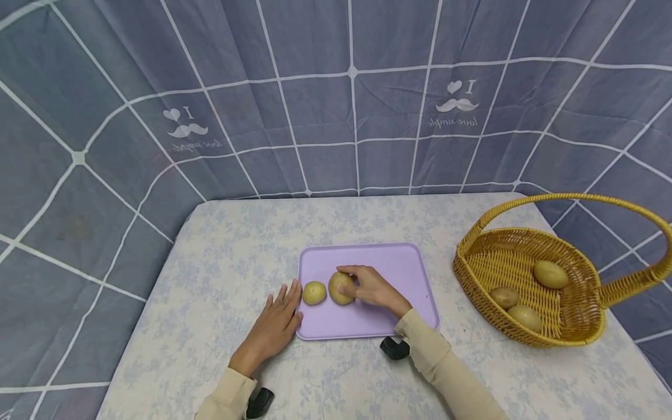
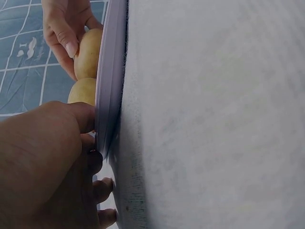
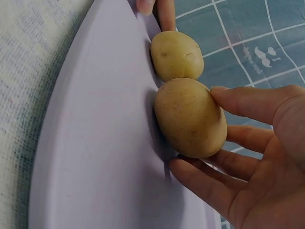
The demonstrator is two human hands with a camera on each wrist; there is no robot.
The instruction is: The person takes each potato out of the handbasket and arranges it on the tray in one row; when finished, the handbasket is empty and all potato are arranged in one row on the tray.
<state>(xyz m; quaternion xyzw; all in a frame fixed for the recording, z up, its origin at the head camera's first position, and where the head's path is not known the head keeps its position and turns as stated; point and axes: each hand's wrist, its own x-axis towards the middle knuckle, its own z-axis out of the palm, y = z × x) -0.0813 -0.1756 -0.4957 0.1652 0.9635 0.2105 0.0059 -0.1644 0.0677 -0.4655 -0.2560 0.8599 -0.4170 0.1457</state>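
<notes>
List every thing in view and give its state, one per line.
Right hand: fingers curled round the larger potato, which lies on the tray.
Smaller potato: on the tray, free.
Left hand: flat on the table, at the tray's edge.
Tray: flat on the table.
Basket: upright, holds three potatoes.

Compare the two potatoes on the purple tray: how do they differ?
The right potato is larger and longer; the left potato is smaller and rounder. The right hand holds the right potato, while no hand holds the left potato. Both are yellowish, lie on the tray and touch each other.
</notes>
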